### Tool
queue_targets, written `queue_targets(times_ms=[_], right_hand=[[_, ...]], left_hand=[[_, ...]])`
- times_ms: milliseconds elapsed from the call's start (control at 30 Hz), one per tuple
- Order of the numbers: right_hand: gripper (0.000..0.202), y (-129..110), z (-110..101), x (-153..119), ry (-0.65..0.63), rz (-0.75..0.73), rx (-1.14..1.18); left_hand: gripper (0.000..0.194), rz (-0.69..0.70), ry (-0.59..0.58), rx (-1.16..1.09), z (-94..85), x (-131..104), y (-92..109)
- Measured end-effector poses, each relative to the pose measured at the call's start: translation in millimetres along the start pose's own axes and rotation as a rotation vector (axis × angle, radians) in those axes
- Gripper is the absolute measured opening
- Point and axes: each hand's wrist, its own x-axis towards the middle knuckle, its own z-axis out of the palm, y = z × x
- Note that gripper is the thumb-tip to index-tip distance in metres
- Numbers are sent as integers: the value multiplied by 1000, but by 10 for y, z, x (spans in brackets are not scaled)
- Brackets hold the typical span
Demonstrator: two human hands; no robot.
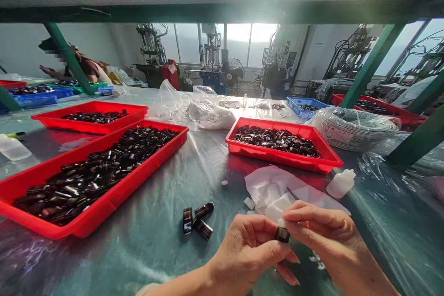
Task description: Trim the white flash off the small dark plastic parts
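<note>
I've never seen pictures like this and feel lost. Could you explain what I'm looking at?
There is one picture, from a camera worn on a person's head, looking forward and down. No robot here: the person works bare-handed. The left hand holds a small dark piece in its fingers; the right hand touches a whitish bit at its top, perhaps pinching it. On the greenish table lie three similar dark pieces, a thin white sheet and a small white bottle. Red trays hold many more dark pieces.

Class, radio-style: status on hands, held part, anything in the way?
Left hand pinching small dark part. Right hand at white piece atop it. White sheet just beyond; no obstruction visible at the part.
</note>
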Motion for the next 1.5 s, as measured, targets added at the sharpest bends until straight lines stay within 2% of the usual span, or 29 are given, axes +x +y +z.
queue_targets(times_ms=[133,267,667,933,1133,1500], right_hand=[[7,57,-30,-50,11,14,-19],[8,58,-49,-66,29,-10,-64],[25,60,-107,-107,-81,-109,-180],[16,38,-108,-112,-100,-143,-261],[19,29,-157,-89,-181,-169,-357],[20,50,-189,-122,-248,-180,-436]], left_hand=[[25,-22,37,34,-7,5,-18],[26,-51,27,63,-16,-1,-27],[23,-72,68,82,29,-18,1],[18,-86,64,107,0,-19,-12],[19,-132,67,123,15,-20,-4],[20,-162,40,111,-22,-25,-40]])
